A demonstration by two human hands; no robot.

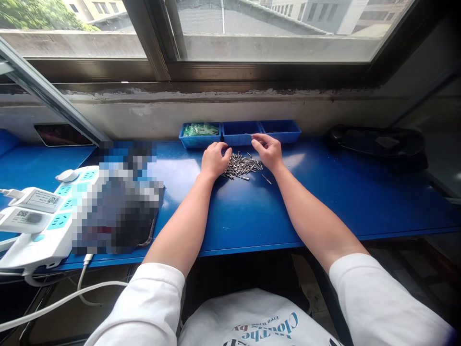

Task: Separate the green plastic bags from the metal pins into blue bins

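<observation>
A loose pile of thin metal pins lies on the blue table. My left hand rests at the pile's left edge, fingers bent, with a gap between thumb and forefinger and nothing visible in it. Up and to the right of the pile, my right hand pinches a small metal pin between thumb and forefinger, mostly hidden by the fingertips. It is just in front of the blue middle bin. One single pin lies apart, to the right of the pile.
Beside the middle bin stand a left bin with green-tinted packets and a right bin with dark contents. A black case lies at right. A white power strip with plugs and a blurred dark item occupy the left.
</observation>
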